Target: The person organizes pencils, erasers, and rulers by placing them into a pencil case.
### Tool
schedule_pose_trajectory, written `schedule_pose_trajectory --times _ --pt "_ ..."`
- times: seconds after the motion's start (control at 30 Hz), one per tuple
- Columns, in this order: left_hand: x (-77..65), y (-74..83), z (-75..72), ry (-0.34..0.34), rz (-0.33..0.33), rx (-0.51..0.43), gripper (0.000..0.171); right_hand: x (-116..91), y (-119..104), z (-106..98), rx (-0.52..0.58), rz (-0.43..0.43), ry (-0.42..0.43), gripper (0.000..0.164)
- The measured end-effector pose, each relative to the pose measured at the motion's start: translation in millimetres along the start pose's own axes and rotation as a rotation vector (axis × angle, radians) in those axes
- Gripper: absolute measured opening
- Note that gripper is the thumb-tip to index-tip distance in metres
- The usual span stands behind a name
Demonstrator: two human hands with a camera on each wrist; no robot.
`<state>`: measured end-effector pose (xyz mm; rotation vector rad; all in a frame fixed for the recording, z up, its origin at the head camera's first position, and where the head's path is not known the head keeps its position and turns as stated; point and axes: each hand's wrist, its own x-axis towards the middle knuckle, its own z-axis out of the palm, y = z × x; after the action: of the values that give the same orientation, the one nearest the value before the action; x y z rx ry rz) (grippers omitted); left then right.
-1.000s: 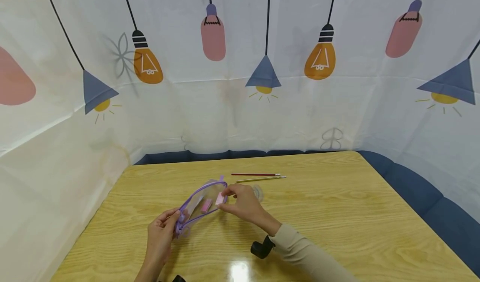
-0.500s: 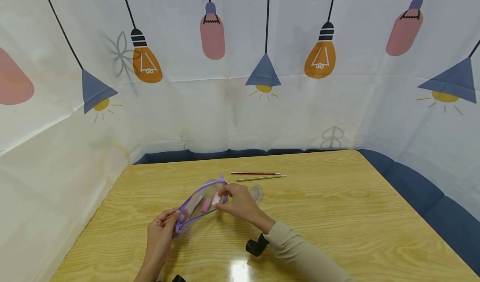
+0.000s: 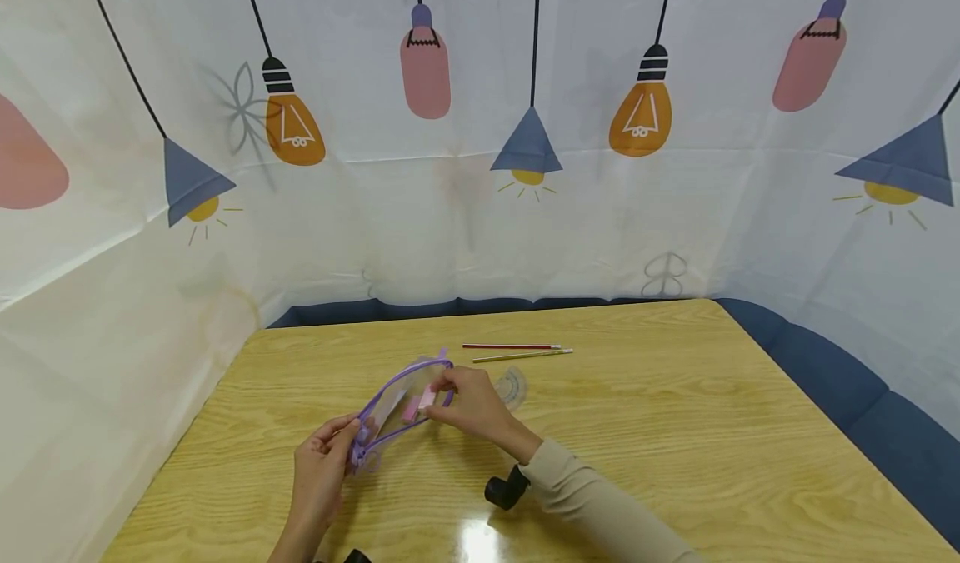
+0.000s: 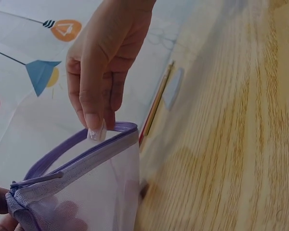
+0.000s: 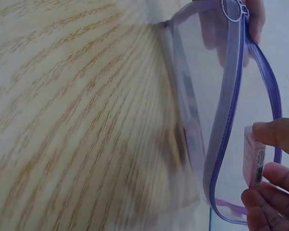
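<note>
My left hand [image 3: 321,467] grips the near left end of a see-through mesh pencil pouch [image 3: 393,384] with a purple zip edge, its mouth spread open. Between the thumb and fingers of my right hand [image 3: 480,411] is a small pink and white eraser [image 5: 254,159], with a barcode on its sleeve. This eraser is at the pouch's open mouth, near its far right end. Through the mesh shows another pink eraser [image 3: 411,409], with a long pale strip [image 3: 390,413] beside it. A zip pull ring [image 5: 232,9] hangs close to my left fingers.
Behind the pouch, a red pencil [image 3: 510,346] and a gold pencil [image 3: 521,355] lie on the wooden table [image 3: 675,430]. A clear protractor [image 3: 513,388] lies just beyond my right hand. A patterned curtain [image 3: 480,221] hangs behind the table.
My right hand has moved a little left with its eraser, bringing it further over the pouch's mouth, close to the other eraser. More of the protractor now shows. My left hand keeps its place.
</note>
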<state>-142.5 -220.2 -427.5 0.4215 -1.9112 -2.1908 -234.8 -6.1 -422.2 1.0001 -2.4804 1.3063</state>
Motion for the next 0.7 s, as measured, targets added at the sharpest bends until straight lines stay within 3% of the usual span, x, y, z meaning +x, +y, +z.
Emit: schedule_pose_trajectory --times 0.7 --pt "-1.5 -1.0 1.9 0.014 0.030 0.030 0.025 15.3 4.9 18.1 -0.036 0.023 -0.046 0.023"
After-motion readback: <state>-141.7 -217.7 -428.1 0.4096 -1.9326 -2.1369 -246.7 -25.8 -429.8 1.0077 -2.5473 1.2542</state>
